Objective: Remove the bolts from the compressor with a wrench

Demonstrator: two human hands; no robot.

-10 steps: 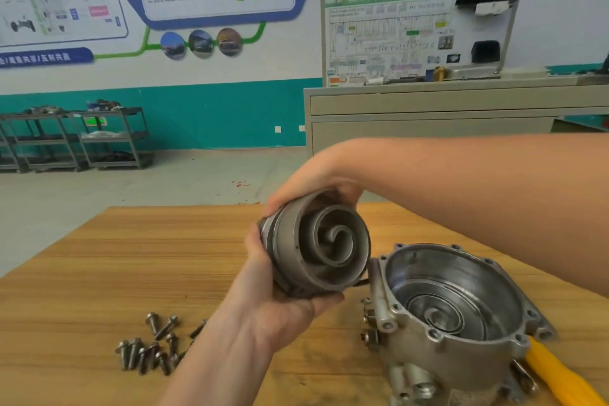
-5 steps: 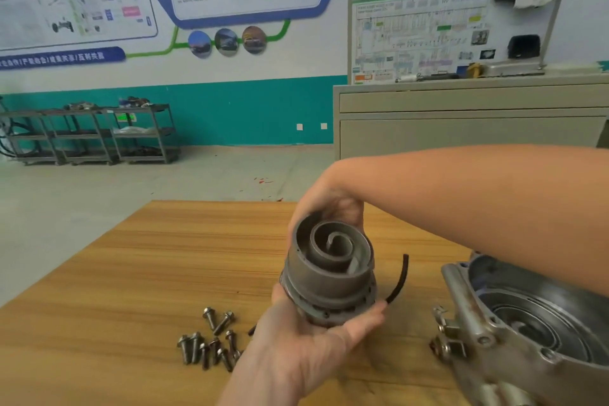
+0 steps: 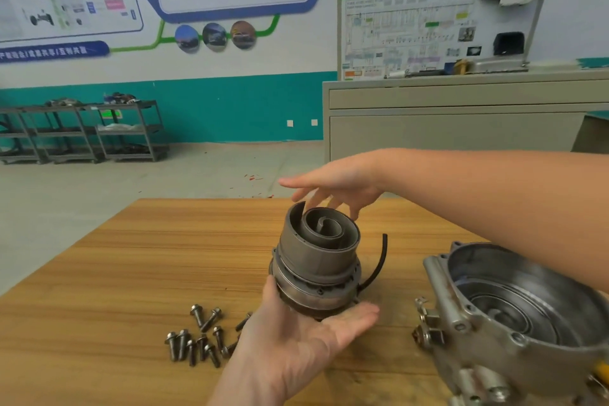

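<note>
A grey scroll assembly [image 3: 318,260] with a spiral wall on top stands upright on the flat palm of my left hand [image 3: 296,339], above the wooden table [image 3: 131,273]. My right hand [image 3: 333,189] hovers just behind and above the scroll, fingers spread, not touching it. A curved black rubber strip [image 3: 379,260] sticks up beside the scroll. The open aluminium compressor housing [image 3: 514,313] lies at the lower right. Several loose bolts [image 3: 197,336] lie on the table left of my left wrist. No wrench is in view.
A yellow handle tip [image 3: 601,367] shows at the right edge, behind the housing. Beyond the table are a grey cabinet [image 3: 461,115] with a training board, and metal shelves [image 3: 82,132] at the far left wall.
My right hand has let go of the scroll and lifted off it with fingers spread. The scroll has turned upright on my left palm. The camera view has swung left.
</note>
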